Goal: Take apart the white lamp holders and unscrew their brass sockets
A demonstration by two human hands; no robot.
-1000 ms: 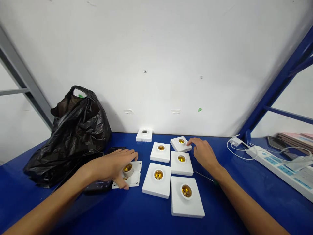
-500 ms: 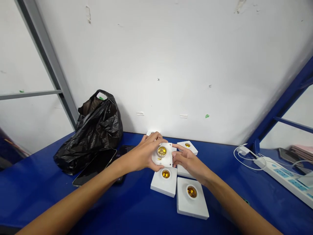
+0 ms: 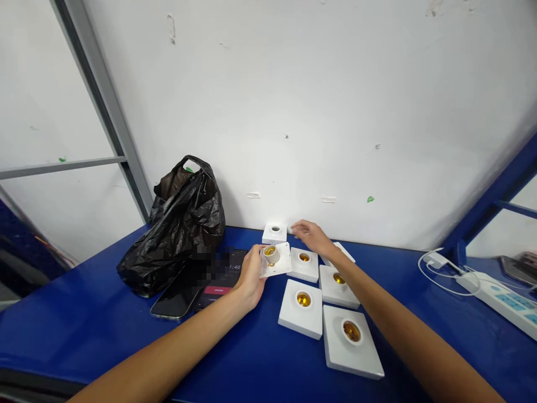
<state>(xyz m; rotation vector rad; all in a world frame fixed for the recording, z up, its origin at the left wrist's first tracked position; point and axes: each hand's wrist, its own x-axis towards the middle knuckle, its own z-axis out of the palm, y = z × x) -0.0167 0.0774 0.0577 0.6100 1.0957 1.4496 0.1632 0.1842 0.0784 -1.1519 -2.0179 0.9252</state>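
My left hand [image 3: 250, 280] grips the edge of a white square lamp socket base [image 3: 282, 261], held tilted above the table, with its brass-lined socket and small screw holes showing. My right hand [image 3: 312, 235] holds nothing and reaches toward the wall, fingers stretched out. Left of its fingertips lies a white square cover [image 3: 269, 233] with a dark round hole. Several white lamp sockets with brass insides lie face up below: one close by [image 3: 298, 273], one in front [image 3: 293, 323], one nearest me [image 3: 352, 361]. My right forearm partly hides another socket [image 3: 329, 290].
At the left stands a black plastic bag [image 3: 184, 229]. Two phones, one dark [image 3: 176, 294] and one with a lit screen [image 3: 232, 274], lie beside it on the blue table [image 3: 247, 358]. A white power strip [image 3: 499, 299] with cables is at the right; the wall [image 3: 327, 112] rises behind.
My right hand has let go of the socket base and moved back toward the wall. My left hand alone now holds the base, more tilted. The view has shifted slightly left.
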